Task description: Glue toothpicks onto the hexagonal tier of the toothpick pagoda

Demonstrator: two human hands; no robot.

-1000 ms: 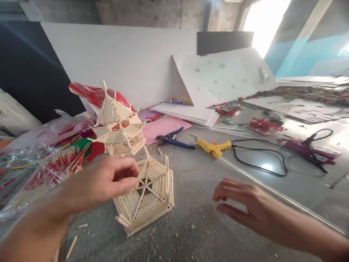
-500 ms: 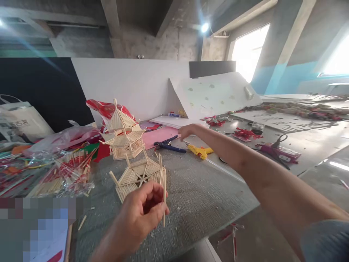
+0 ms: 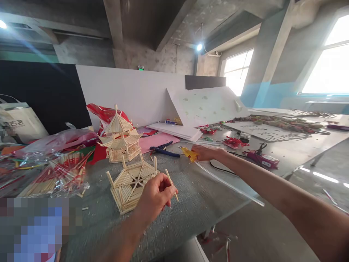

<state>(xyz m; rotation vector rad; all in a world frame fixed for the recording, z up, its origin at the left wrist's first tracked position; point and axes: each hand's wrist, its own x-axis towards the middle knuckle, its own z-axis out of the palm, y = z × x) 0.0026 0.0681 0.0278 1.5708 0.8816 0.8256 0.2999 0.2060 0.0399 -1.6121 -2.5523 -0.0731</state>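
Between the thumb and fingers of my left hand (image 3: 158, 191) is a short wooden stick (image 3: 169, 178), tilted, just right of a hexagonal stick frame (image 3: 122, 198). Several short posts rise from the frame's corners. Behind it stands a tiered stick pagoda (image 3: 120, 143) with a pointed roof. My right hand (image 3: 206, 152) reaches far forward, closed around a yellow glue gun (image 3: 189, 154); the hand covers its handle. A long clear glue stick (image 3: 231, 185) trails from the gun's back towards the table's front edge. Blue-handled cutting pliers (image 3: 170, 152) lie left of the gun.
Bagged sticks (image 3: 65, 171) and plastic wrapping crowd the left side. Pink paper (image 3: 155, 142) and white boards (image 3: 177, 131) lie behind the pliers. A purple box with a cable (image 3: 263, 159) and red decorations (image 3: 235, 142) are on the right. The table's front edge (image 3: 215, 223) slants up rightward.
My right hand has come down from above the pliers' tips onto the glue gun and closed on it. The stick in my left hand has gone from upright to tilted. The view has shifted.
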